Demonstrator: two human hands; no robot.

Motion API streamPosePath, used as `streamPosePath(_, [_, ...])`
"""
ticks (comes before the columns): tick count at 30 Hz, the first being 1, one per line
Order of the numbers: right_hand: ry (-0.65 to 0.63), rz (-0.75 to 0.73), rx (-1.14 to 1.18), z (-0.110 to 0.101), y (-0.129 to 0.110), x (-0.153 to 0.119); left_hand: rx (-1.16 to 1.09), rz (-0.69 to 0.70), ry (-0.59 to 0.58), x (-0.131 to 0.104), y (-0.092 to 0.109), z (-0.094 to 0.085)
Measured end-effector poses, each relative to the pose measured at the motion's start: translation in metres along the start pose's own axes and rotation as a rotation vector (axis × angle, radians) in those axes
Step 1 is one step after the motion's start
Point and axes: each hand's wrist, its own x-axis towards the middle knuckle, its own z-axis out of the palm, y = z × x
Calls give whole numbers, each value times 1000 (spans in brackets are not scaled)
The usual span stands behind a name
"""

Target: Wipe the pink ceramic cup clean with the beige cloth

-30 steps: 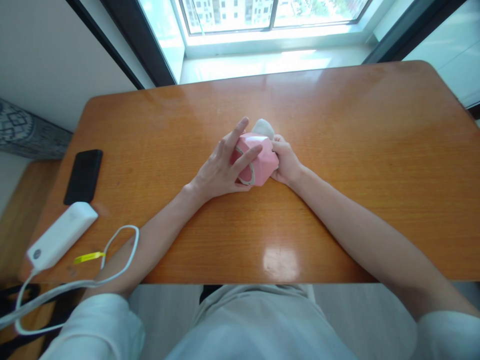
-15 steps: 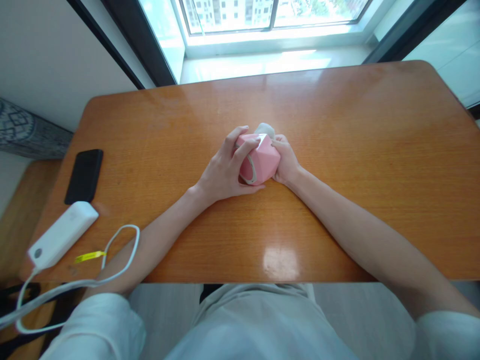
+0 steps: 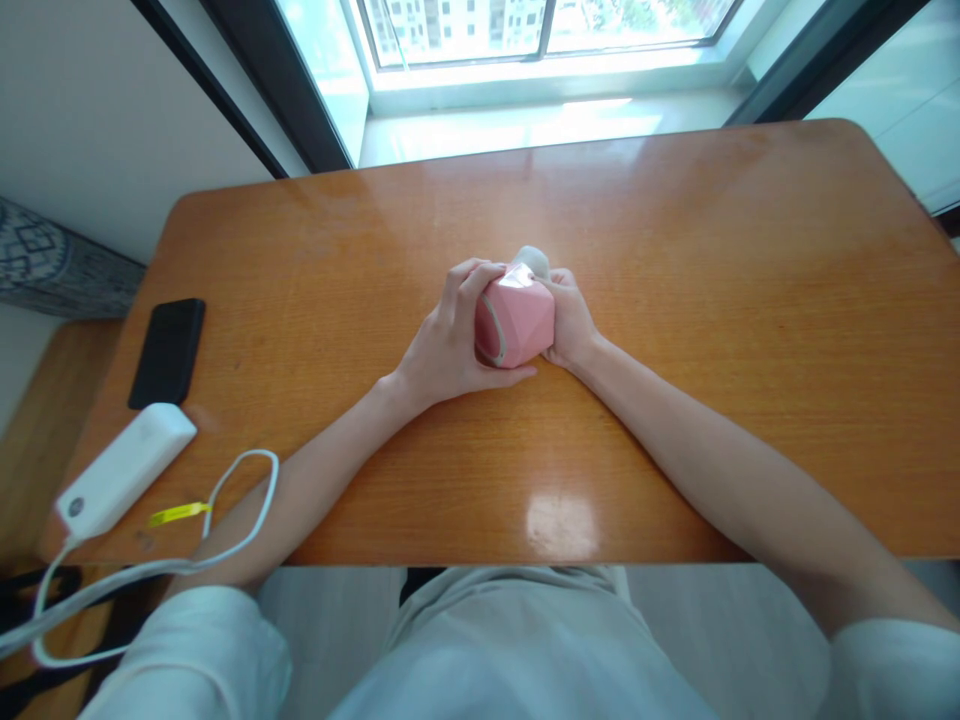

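A faceted pink object with a pale grey rim on its left side is held between my hands over the middle of the wooden table. A rounded whitish part sticks out at its far side. My left hand wraps round the left of the pink object, fingers over the top and thumb along the near side. On the right, my right hand is closed against the object; its fingertips are partly hidden behind it.
On the wooden table, a black phone lies at the left. Nearer is a white power strip with a white cable and yellow tag; the cable loops over my left forearm. A window stands beyond the table.
The pink object has turned slightly, showing different facets. My left fingers have drawn back from its top toward the far left side, and my left thumb has shifted slightly right.
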Motion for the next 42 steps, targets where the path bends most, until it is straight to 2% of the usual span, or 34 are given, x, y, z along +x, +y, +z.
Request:
streamPosePath(5, [6,-81,14,5,-1,-3,-37,-109,-18,1,6,-3])
streamPosePath(11, [20,-83,34,10,-5,-5,-100,-309,-45,4,16,-7])
streamPosePath(15, [15,-73,9,13,-7,-7,-86,-331,-38,4,15,-7])
streamPosePath(19, [33,-76,2,14,-7,-7,5,-279,-60,1,4,-8])
streamPosePath(22, [44,-75,-1,15,-6,-7,61,-173,-42,1,-6,-12])
streamPosePath(26, [31,-70,5,16,-6,-6,138,-41,43,5,-15,-22])
streamPosePath(29, [24,-72,-4,16,-6,-6,138,-4,136,6,-20,-27])
streamPosePath(31, [22,-74,-8,15,-5,-7,101,5,150,6,-24,-27])
streamPosePath(37, [49,-62,-13,15,-5,-7,190,234,32,2,-33,-24])
streamPosePath(42, [65,-55,10,15,-5,-7,238,271,-161,2,-31,-25])
